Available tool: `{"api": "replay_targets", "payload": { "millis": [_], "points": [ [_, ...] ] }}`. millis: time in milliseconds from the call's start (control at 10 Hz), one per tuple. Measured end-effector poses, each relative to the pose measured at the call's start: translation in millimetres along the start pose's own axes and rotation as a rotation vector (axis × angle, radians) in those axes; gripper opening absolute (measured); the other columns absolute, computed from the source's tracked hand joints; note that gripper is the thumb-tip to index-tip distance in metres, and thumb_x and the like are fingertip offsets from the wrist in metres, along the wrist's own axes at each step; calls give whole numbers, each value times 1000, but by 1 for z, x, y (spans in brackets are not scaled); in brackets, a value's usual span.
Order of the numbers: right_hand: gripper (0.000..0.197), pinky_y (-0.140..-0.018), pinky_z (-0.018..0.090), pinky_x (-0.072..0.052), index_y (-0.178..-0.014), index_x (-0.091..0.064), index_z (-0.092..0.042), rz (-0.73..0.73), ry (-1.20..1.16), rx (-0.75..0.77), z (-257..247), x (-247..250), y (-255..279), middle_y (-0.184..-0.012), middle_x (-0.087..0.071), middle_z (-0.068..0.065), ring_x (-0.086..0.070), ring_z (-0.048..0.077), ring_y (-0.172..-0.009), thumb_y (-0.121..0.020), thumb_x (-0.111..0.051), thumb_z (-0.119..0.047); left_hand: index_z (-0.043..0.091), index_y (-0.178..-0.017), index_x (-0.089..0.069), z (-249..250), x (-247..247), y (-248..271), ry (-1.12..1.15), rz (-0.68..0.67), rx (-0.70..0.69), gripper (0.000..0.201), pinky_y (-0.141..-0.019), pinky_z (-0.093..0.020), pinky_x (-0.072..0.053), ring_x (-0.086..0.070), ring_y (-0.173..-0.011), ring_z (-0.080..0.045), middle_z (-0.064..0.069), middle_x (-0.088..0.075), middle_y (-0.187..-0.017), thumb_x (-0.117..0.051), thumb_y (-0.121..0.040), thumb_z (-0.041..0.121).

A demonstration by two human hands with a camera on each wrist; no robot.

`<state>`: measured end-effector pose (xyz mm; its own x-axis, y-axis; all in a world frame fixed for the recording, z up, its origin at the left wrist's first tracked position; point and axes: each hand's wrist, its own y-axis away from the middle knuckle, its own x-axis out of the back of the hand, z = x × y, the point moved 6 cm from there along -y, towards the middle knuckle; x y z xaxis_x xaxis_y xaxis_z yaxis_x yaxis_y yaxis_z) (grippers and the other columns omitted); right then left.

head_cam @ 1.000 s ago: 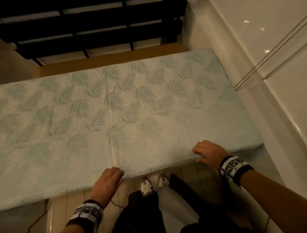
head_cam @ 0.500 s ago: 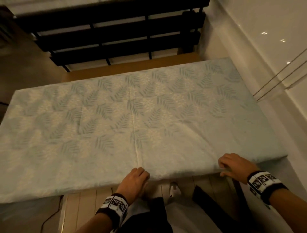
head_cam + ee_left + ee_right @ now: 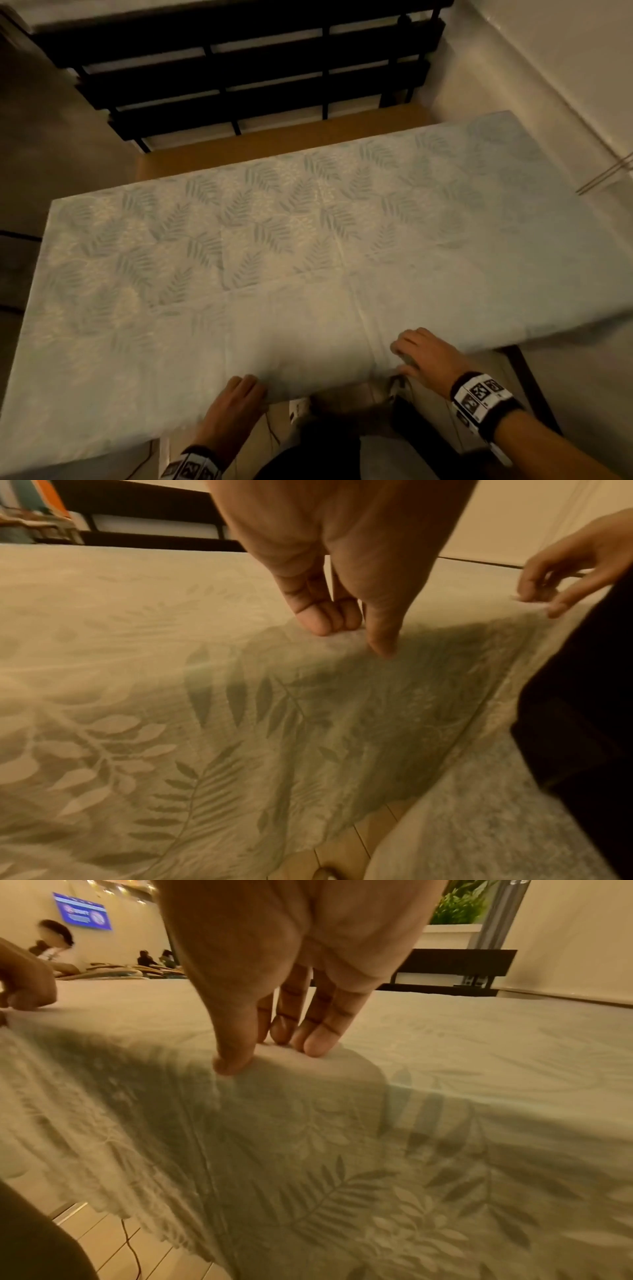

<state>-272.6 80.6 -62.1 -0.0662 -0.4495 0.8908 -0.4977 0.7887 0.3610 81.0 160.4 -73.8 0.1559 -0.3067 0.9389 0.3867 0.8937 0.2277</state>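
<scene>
A pale green sheet (image 3: 274,257) with a leaf pattern is spread out wide and flat in front of me, its near edge hanging towards the floor. My left hand (image 3: 246,385) pinches that near edge left of the sheet's centre crease, thumb in front and fingers on top (image 3: 342,626). Just right of the crease, my right hand (image 3: 406,356) pinches the same edge between thumb and fingers (image 3: 274,1047). Each wrist view shows the other hand further along the edge (image 3: 565,588) (image 3: 24,988).
A black slatted bed frame (image 3: 257,85) stands beyond the sheet, with a brown board (image 3: 274,144) in front of it. A white wall (image 3: 548,51) runs along the right. Below the near edge are wooden floor, a thin cable (image 3: 133,1253) and my dark trousers (image 3: 308,455).
Both hands now sit further left along the near edge: the left hand has gone from the crease to left of it, the right hand from far right to beside it.
</scene>
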Motion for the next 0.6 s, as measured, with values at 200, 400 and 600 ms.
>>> {"api": "replay_targets", "payload": {
  "millis": [200, 400, 600],
  "points": [
    [38, -50, 15, -48, -70, -65, -31, -10, -20, -36, -15, -13, 4, -72, -63, -14, -60, 7, -67, -52, -99, -27, 30, -88, -60, -11, -8, 6, 82, 8, -78, 14, -60, -25, -48, -53, -79, -11, 12, -58, -88, -51, -87, 40],
    [31, -59, 20, -46, -78, -55, -30, -31, -74, -116, -16, -13, 4, -82, -63, -11, -60, 11, -78, -71, -85, -25, 30, -77, -58, -9, 4, 5, 183, -37, -111, 12, -49, -22, -49, -43, -71, -7, 9, -60, -72, -52, -74, 40],
    [15, -81, 31, -45, -98, -61, -26, -56, -316, -332, -7, -24, 56, -101, -64, -3, -56, 16, -96, -96, -55, -40, 45, -59, -62, -91, -88, -15, -71, -36, -167, 44, -41, -2, -34, -43, -51, 12, 24, -44, -79, -31, -84, 64]
  ]
}}
